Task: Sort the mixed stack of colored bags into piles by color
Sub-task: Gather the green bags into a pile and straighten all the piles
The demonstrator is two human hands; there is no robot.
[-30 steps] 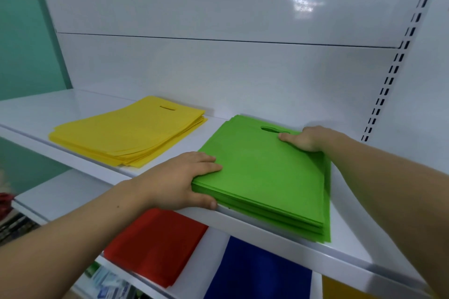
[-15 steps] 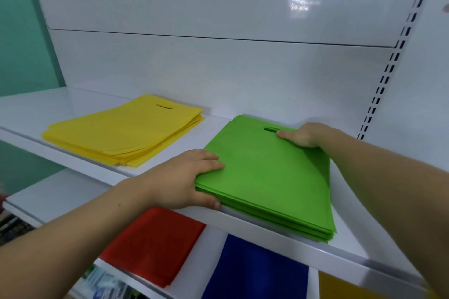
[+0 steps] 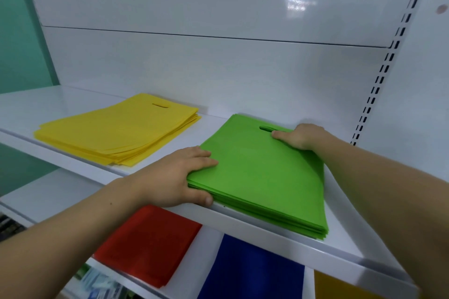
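A pile of green bags (image 3: pixel 262 177) lies flat on the upper white shelf (image 3: pixel 279 243), handle slot toward the back wall. My left hand (image 3: pixel 177 179) grips the pile's near left corner, fingers on top and thumb along its front edge. My right hand (image 3: pixel 301 136) holds the far right corner beside the handle slot, fingers lying on the top bag. A pile of yellow bags (image 3: pixel 116 128) rests to the left on the same shelf, untouched.
On the lower shelf (image 3: pixel 48 199) lie a red bag pile (image 3: pixel 148 243), a blue bag pile (image 3: pixel 250 272) and a darker yellow one (image 3: pixel 340 286) at the right. A slotted upright (image 3: pixel 386 65) runs up the back right. A teal wall (image 3: pixel 19 31) stands at left.
The green pile has been turned and squared between both hands, its near right corner drawn back from the shelf's front edge. My hands keep their corners.
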